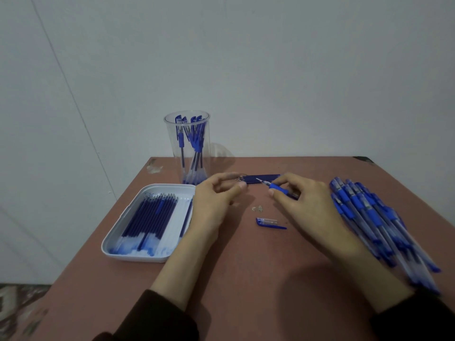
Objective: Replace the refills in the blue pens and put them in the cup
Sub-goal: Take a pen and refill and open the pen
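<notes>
Pen (278, 188) lay crosswise, pinched by right hand (305, 200), tip toward left hand (216, 200); couldn't tell if left hand held anything.

The left grip (216, 195) is hovering palm-down with its fingers (227, 178) loosely curled; the right grip (305, 198) is pinching a slim blue-and-clear plastic pen (278, 187) between thumb and forefinger.

Dim, bluish, flat light. Soft shadow on table (246, 279) nearward of right hand (302, 200). Pens (374, 217) right of it motion-blurred. Left hand (214, 200) fingertips (242, 185) smeared. Frame edges bowed.
</notes>
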A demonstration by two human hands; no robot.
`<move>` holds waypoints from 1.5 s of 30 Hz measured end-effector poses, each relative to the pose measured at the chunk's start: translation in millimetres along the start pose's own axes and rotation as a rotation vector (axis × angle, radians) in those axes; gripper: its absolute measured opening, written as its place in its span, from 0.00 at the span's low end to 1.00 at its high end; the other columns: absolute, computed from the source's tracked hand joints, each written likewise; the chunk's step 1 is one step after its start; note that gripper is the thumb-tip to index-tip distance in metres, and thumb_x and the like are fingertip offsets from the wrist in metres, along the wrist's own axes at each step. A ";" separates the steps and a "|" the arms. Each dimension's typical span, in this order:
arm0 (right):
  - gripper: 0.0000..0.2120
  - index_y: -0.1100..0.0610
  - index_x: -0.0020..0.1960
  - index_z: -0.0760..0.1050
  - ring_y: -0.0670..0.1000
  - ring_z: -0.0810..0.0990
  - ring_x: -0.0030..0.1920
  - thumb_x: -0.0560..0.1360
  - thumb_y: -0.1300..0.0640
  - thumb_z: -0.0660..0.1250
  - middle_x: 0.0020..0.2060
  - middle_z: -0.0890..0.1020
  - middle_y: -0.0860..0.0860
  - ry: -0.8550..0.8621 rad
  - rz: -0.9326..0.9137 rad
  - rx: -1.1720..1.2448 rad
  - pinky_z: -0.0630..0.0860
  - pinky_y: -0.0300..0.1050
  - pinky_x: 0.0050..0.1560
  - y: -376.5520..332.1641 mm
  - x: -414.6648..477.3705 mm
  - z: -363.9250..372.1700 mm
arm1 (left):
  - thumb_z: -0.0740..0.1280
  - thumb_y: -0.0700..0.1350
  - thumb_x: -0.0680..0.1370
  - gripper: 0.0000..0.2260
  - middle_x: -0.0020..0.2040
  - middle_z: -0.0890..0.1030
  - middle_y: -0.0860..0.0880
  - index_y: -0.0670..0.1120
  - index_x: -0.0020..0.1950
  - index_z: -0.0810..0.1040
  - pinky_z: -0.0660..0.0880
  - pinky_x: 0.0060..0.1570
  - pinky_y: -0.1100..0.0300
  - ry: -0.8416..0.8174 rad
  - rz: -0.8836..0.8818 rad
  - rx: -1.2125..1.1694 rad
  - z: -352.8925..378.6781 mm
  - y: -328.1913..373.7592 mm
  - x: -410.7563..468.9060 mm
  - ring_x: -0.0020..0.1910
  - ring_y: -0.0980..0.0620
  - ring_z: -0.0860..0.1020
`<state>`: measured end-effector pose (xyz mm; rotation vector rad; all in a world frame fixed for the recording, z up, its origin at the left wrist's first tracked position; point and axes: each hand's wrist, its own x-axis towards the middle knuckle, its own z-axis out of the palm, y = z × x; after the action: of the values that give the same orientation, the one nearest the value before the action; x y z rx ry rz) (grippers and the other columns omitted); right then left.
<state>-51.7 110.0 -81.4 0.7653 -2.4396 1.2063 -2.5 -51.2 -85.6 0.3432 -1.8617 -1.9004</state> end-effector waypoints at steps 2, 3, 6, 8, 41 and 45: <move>0.02 0.50 0.43 0.80 0.47 0.71 0.29 0.72 0.53 0.70 0.27 0.77 0.50 0.019 0.011 -0.029 0.68 0.42 0.32 0.8 1.3 -0.6 | 0.73 0.36 0.72 0.11 0.37 0.84 0.52 0.46 0.53 0.81 0.75 0.38 0.70 -0.082 0.074 0.226 0.2 -1.6 -2.6 0.35 0.62 0.81; 0.02 0.50 0.43 0.80 0.47 0.72 0.30 0.72 0.52 0.70 0.27 0.77 0.50 0.027 0.013 -0.033 0.69 0.43 0.33 1.2 1.2 -1.1 | 0.73 0.37 0.71 0.12 0.39 0.84 0.52 0.47 0.53 0.81 0.76 0.41 0.70 -0.121 0.105 0.330 0.6 -2.6 -3.9 0.37 0.63 0.81; 0.03 0.51 0.44 0.80 0.50 0.75 0.32 0.73 0.52 0.70 0.29 0.78 0.52 0.037 0.017 -0.040 0.72 0.46 0.35 1.2 0.5 -2.5 | 0.74 0.38 0.70 0.14 0.39 0.85 0.54 0.50 0.53 0.81 0.70 0.39 0.77 -0.220 0.112 0.471 1.1 -4.7 -7.2 0.37 0.69 0.79; 0.03 0.50 0.45 0.80 0.51 0.75 0.33 0.73 0.51 0.70 0.29 0.78 0.53 0.036 0.016 -0.048 0.73 0.47 0.34 0.6 0.3 -2.8 | 0.74 0.35 0.70 0.16 0.41 0.85 0.51 0.48 0.55 0.80 0.69 0.40 0.80 -0.265 0.092 0.500 1.0 -5.5 -7.3 0.38 0.69 0.79; 0.07 0.51 0.47 0.81 0.51 0.76 0.46 0.72 0.58 0.67 0.40 0.81 0.45 -0.006 -0.031 -0.390 0.68 0.48 0.50 16.0 7.2 -29.1 | 0.72 0.43 0.73 0.07 0.44 0.83 0.50 0.47 0.49 0.85 0.64 0.45 0.61 -0.021 0.638 0.927 -18.9 -2.5 12.0 0.46 0.51 0.70; 0.08 0.53 0.50 0.81 0.53 0.77 0.45 0.73 0.59 0.67 0.41 0.83 0.49 0.049 0.085 -0.387 0.71 0.49 0.49 20.2 10.9 -35.7 | 0.69 0.45 0.75 0.09 0.46 0.82 0.48 0.50 0.54 0.84 0.63 0.43 0.59 -0.015 0.491 1.058 -20.9 -0.2 25.1 0.47 0.48 0.70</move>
<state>-70.9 145.3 -67.6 0.5162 -2.5715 0.7305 -14.2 -81.6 -83.5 0.1501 -2.5151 -0.4987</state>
